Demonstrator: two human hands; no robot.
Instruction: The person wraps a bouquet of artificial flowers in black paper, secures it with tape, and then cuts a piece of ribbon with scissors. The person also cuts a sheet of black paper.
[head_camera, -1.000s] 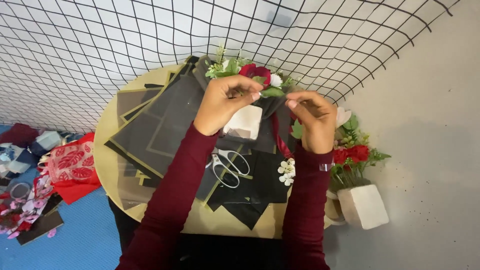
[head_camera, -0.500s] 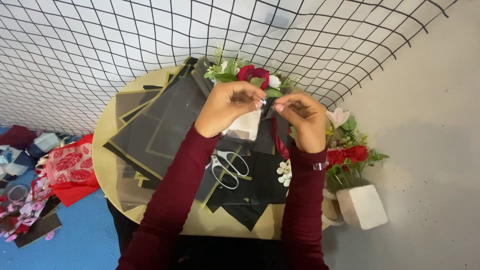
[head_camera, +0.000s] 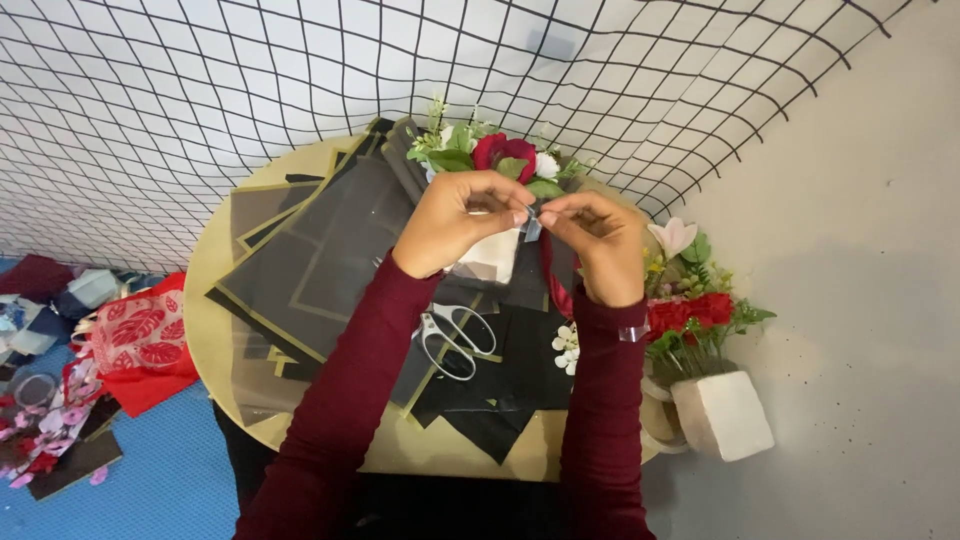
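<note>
My left hand (head_camera: 465, 220) and my right hand (head_camera: 598, 243) meet over the middle of a round table (head_camera: 215, 300), fingertips pinching a small clear strip of tape (head_camera: 532, 226) between them. Just beyond the hands lies a small flower bunch (head_camera: 495, 155) with a red rose, white blooms and green leaves. A white block (head_camera: 490, 258) sits under my left hand. A dark red ribbon (head_camera: 553, 285) hangs below my right hand. Both sleeves are dark red.
Dark translucent wrapping sheets (head_camera: 320, 260) with gold borders cover the table. White-handled scissors (head_camera: 455, 338) and a small white flower (head_camera: 566, 346) lie on them. A flower arrangement in a white block (head_camera: 715, 400) stands at the right. Red fabric and clutter (head_camera: 130, 340) lie on the blue floor at the left. A wire grid (head_camera: 250, 90) stands behind.
My right hand has moved up and left to meet my left hand, and the fingertips have closed together on the clear tape. The camera view shifted slightly.
</note>
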